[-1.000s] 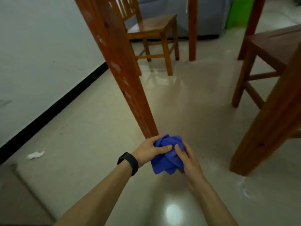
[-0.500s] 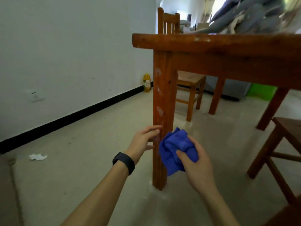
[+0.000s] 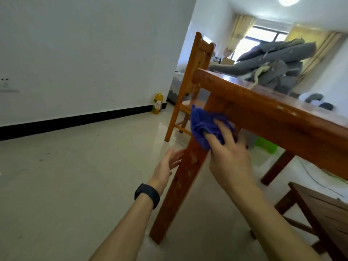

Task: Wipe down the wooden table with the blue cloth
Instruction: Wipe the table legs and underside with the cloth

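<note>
Pressing the bunched blue cloth (image 3: 204,127) against the top of the desk leg (image 3: 180,185) at 12 o'clock, the right hand (image 3: 228,159) now clamps it, up from floor level, left hand (image 3: 166,168) spread open at 9, so legs first, desk (image 3: 278,110) top still unwiped I'd guess.

No readable text anywhere; the yellow bottle (image 3: 157,103) by the wall had a label, but too blurred to read.

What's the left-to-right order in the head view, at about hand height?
Wall socket → yellow bottle → left hand → table leg → blue cloth → right hand → green bin → dark stool.
</note>
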